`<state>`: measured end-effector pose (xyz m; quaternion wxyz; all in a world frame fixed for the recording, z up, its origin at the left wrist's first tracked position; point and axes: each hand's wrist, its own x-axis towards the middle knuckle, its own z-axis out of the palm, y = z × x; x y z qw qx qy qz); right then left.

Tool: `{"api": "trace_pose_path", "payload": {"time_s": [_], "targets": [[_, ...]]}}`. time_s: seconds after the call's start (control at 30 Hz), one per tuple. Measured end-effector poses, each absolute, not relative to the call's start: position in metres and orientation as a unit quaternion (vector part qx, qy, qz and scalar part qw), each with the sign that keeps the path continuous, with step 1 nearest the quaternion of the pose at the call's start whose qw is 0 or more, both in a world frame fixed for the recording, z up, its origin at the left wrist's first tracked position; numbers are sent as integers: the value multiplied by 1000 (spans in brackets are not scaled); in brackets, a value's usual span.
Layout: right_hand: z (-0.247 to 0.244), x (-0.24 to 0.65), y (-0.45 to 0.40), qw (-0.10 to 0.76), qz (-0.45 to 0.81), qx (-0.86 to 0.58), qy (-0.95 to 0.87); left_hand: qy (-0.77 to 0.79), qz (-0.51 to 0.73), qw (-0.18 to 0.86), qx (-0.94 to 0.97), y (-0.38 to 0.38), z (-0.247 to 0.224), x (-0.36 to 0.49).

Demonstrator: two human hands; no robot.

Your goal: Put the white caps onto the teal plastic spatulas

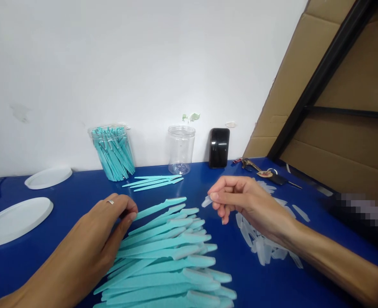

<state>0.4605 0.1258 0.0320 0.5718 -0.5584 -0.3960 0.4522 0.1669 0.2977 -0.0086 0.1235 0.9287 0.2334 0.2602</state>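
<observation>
My left hand [102,229], with a ring on one finger, pinches the handle end of a teal eyebrow razor [156,208]. Its uncapped blade end points right. Between the thumb and fingertips of my right hand [243,194] is a small clear blade cap [206,201], a short gap from that razor's tip. Below the held razor lies a heap of teal eyebrow razors [163,267], many with clear caps over their heads. Loose clear caps [262,249] are scattered under and beyond my right wrist. A few more razors [156,184] lie apart, farther back.
A clear jar [111,154] packed with teal razors leans by the wall, an empty clear jar [181,149] to its right. A phone [219,147] stands upright near keys [266,173]. White lids [18,221] lie at left; cardboard [339,154] borders the right.
</observation>
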Motion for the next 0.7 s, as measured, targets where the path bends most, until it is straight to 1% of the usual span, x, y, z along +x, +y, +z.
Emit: {"api": "trace_pose_path", "payload": {"time_s": [0.2,0.37,0.53,0.7], "targets": [[29,452,122,590,467,-543,-373,203,290,106,929,286,-7,170],[28,451,125,597,458,-543,-374,245,293,121,916,280,-9,171],[24,448,126,589,452,-557,-373,200,279,117,932,286,-11,168],[21,446,126,600,463,-535,-374,200,275,110,934,286,-11,169]]}}
